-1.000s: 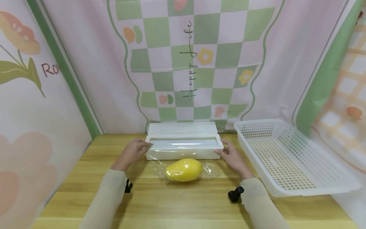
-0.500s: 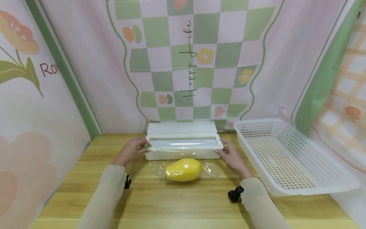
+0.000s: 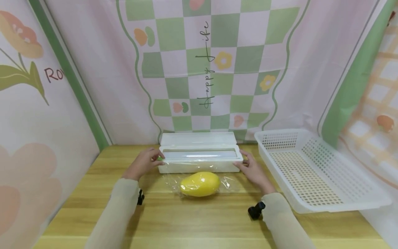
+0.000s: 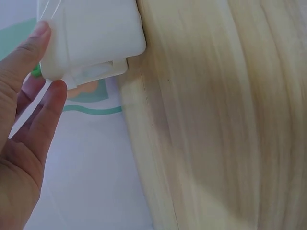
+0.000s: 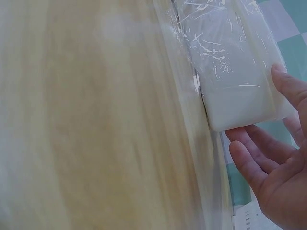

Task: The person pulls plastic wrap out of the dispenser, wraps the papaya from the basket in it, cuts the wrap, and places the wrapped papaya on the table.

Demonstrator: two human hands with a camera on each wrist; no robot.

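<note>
A white cling film dispenser (image 3: 199,168) stands near the back of the table, its lid (image 3: 199,139) raised. Clear film (image 3: 228,183) runs from its front down to the table, around a yellow mango (image 3: 200,184); whether it lies over or under the fruit is hard to tell. My left hand (image 3: 143,164) grips the dispenser's left end, thumb on the front and fingers at the corner. Between them shows a small green piece (image 4: 36,71). At the other end my right hand (image 3: 253,173) holds the dispenser, with the thumb (image 5: 285,81) against its side and fingers at the corner.
A white perforated plastic basket (image 3: 298,173) stands at the right of the wooden table (image 3: 192,221). Behind the dispenser hangs a green-and-white checked curtain (image 3: 199,69). Black camera mounts (image 3: 256,211) are worn at the wrists.
My left hand has shifted slightly left and its fingers have drawn in at the dispenser's corner, where green now shows. The right hand, dispenser and mango have stayed in place.
</note>
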